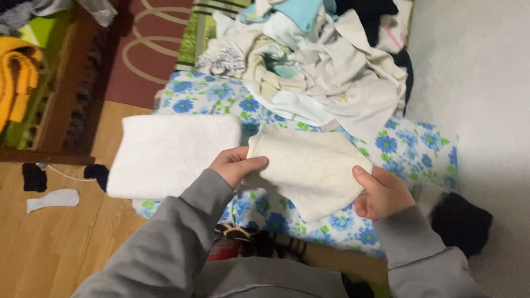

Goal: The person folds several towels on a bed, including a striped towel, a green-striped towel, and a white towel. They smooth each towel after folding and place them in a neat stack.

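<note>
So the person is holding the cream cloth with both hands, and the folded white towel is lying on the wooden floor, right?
Not quite. Both the left hand and the right hand do hold the cream cloth, but the folded white towel lies on the blue-flowered sheet, with its left part jutting past the edge, not on the wooden floor. The head view shows it.

You had one view only, from the camera worn on your head. It looked steeply down and forward over your grey sleeves, close to your left hand (234, 165) and right hand (381, 194) at mid-frame. It faced the flowered bed cover (411, 146), took in the clothes pile (314, 60) at the top edge, and the wooden floor (49, 248) at the left.
</note>
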